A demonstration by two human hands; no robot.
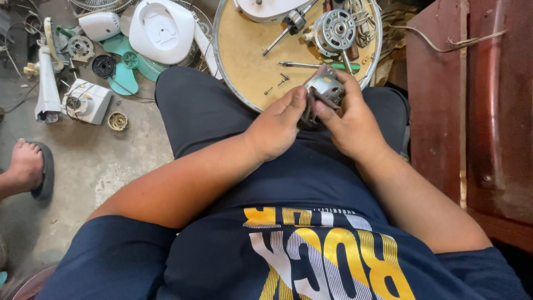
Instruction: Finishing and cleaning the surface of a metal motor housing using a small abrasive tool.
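Observation:
Both my hands hold a small grey metal fan motor part [325, 89] over my lap. My left hand [276, 125] grips its left side with the thumb up against it. My right hand [348, 119] wraps its right side, fingers curled over the top. Just beyond them lies a round yellow tray [244, 61] with a metal rim. On it lie a motor rotor with shaft [334, 30], a second shaft piece [288, 25], a green-handled screwdriver [316, 65] and a few small screws [282, 79].
On the concrete floor at the left lie a white fan housing [161, 30], teal fan blades [125, 66], a white switch box [86, 101] and small motor parts. Another person's foot in a sandal [28, 166] is at the left edge. A dark red metal cabinet [477, 100] stands at the right.

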